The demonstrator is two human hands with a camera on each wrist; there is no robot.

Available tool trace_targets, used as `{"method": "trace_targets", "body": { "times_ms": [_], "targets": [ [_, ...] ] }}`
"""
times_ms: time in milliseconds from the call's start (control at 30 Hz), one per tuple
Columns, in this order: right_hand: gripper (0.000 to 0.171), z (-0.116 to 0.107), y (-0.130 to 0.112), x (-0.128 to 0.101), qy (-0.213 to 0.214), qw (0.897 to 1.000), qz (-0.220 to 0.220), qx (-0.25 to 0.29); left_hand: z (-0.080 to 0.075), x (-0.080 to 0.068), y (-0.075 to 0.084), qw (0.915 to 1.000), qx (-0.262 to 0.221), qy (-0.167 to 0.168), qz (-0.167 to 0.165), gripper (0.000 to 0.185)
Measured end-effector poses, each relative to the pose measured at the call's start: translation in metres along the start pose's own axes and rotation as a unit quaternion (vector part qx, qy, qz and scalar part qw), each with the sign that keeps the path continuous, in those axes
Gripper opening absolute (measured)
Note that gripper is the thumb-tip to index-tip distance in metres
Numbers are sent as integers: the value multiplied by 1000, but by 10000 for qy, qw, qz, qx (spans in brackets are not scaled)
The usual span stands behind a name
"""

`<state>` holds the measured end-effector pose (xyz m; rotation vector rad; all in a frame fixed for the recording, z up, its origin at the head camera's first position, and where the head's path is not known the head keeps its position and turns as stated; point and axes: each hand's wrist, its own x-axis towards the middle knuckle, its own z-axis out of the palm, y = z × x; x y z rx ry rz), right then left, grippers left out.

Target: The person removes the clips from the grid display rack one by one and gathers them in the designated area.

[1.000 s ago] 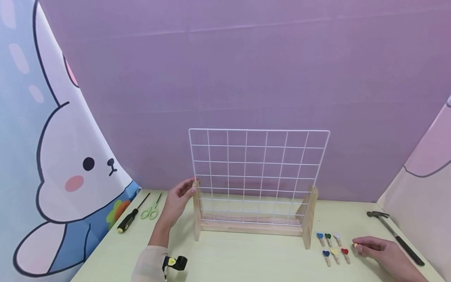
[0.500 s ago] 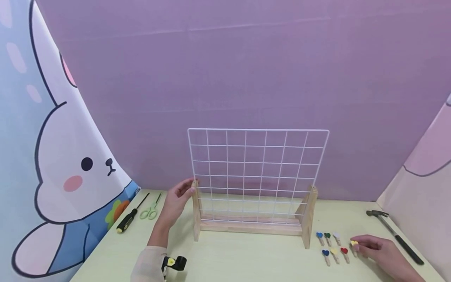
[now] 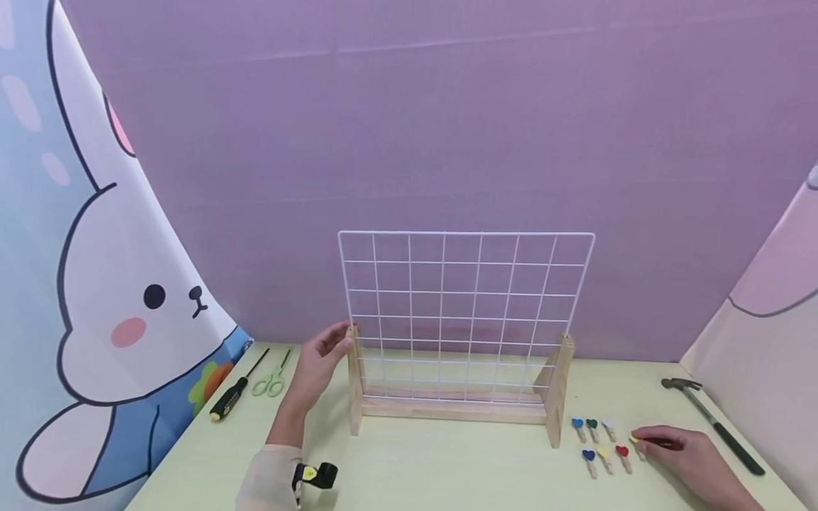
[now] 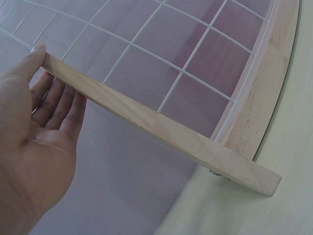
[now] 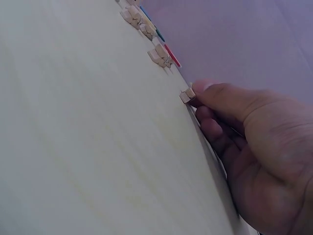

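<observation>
In the head view a white wire grid (image 3: 442, 292) stands upright in a wooden stand (image 3: 454, 409) on the table. My left hand (image 3: 319, 365) grips the top of the stand's left post (image 4: 146, 117), thumb in front and fingers behind. At the right, my right hand (image 3: 680, 454) pinches a small wooden clothespin with a yellow heart (image 3: 634, 438). The right wrist view shows its wooden end (image 5: 187, 95) at the thumb tip, close over the table; the rest is hidden by the fingers. Several heart clothespins lie beside it in two rows, among them a red one (image 3: 622, 451) and a green one (image 3: 592, 424).
A hammer (image 3: 722, 433) lies to the right, beyond my right hand. On the left side are a screwdriver (image 3: 230, 399) and green scissors (image 3: 275, 385). A purple backdrop (image 3: 460, 128) rises behind the table.
My right hand has shifted slightly left with the yellow-heart clothespin, which turned more visible half a second ago and is now partly covered again. The left hand keeps its grip on the post.
</observation>
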<state>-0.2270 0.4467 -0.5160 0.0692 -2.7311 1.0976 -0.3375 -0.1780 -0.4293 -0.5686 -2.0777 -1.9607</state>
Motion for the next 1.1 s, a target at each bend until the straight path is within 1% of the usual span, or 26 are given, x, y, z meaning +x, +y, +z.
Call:
{"method": "trace_targets", "body": {
  "times_ms": [300,400,500,733,800,900,1000,1100],
  "targets": [
    [20,8,-5,6,229,9992,-236,-232,-5,0,-2,9999,-24,171,-8,43],
    [18,10,-7,10,257,9989,-196,-326,-7,0,-3,9997,-21,227,-7,43],
    [19,10,-9,13,181,9990,-117,-392,-7,-1,-4,9997,-35,243,-24,43],
    [27,8,-12,16,-167,9995,143,-238,-8,-4,-2,9999,24,103,-6,43],
    [29,7,-11,16,-209,9993,189,-250,-7,-3,-2,9999,38,102,-8,43],
    [33,1,-9,16,-300,9991,276,-121,-6,-1,-2,9999,45,147,-38,43],
    [36,-7,-8,16,-259,9994,221,55,-5,0,-2,9997,184,152,-54,47],
    [41,-17,-13,17,-206,9993,164,256,-11,0,4,9988,452,185,-1,49]
  ]
}}
